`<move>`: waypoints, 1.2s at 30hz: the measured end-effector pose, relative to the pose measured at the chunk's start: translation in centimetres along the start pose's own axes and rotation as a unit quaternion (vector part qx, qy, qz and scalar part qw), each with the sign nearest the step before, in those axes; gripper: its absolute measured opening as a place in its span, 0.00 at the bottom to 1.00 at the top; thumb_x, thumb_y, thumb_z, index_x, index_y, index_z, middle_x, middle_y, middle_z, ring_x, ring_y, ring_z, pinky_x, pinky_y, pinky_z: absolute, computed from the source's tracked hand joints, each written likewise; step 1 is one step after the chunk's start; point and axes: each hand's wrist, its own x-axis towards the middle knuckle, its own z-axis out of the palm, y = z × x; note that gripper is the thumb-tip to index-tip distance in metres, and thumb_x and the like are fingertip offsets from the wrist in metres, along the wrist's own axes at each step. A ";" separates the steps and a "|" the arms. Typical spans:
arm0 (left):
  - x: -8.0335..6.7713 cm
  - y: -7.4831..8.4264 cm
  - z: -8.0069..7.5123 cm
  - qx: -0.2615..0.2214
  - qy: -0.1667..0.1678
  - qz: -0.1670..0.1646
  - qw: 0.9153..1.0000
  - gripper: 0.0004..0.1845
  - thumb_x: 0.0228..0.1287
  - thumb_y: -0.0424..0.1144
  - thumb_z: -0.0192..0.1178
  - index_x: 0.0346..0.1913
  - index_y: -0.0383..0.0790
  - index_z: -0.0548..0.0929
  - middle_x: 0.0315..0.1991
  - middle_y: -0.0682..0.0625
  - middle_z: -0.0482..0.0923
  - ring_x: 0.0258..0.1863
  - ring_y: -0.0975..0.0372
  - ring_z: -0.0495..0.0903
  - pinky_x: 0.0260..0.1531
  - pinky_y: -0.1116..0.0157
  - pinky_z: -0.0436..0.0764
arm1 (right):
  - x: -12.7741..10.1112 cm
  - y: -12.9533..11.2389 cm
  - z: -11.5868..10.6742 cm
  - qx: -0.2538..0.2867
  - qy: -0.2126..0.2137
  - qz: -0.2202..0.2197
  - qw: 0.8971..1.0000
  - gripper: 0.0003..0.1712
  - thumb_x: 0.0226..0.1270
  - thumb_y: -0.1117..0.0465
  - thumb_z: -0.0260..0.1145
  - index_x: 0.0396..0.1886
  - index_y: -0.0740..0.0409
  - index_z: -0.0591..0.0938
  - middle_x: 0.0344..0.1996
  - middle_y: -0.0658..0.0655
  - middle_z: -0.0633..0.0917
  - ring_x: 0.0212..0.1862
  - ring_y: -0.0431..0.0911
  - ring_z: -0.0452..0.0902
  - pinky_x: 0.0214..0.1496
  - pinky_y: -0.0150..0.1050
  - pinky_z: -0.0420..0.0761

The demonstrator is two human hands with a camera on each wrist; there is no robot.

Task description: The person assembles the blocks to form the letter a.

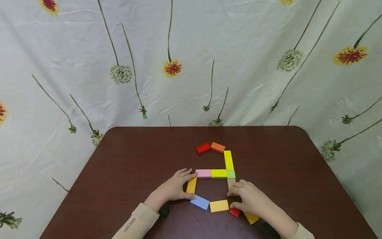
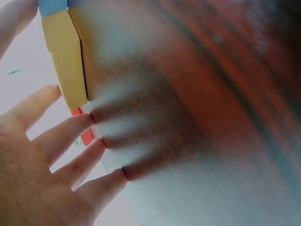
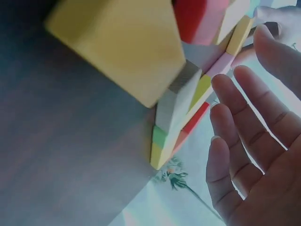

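Left hand [image 1: 174, 186] at orange block [image 1: 192, 186], right hand [image 1: 250, 196] at tan [image 1: 231, 182], table sides [image 1: 322, 169] distant

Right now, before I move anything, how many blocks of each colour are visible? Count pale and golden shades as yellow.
Red blocks: 2
Orange block: 1
Yellow blocks: 5
Pink block: 1
Green block: 1
Tan block: 1
Blue block: 1
Total: 12

Left hand [image 1: 176, 186] held with fingers [image 2: 66, 132] spread, thumb [image 1: 188, 196] well apart. Right hand [image 1: 250, 197] held with fingers loosely bent, thumb parted. Angled inward at left wrist [image 1: 153, 201], right wrist [image 1: 274, 211].
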 end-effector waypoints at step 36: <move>-0.1 0.0 0.0 -0.009 -0.001 -0.002 1.000 0.45 0.47 0.60 0.68 0.69 0.51 0.64 0.71 0.44 0.57 0.70 0.47 0.52 0.60 0.45 0.66 | 2.4 0.2 0.6 -0.028 0.045 0.000 0.999 0.17 0.47 0.55 0.76 0.39 0.51 0.84 0.34 0.44 0.81 0.39 0.40 0.67 0.44 0.39 0.73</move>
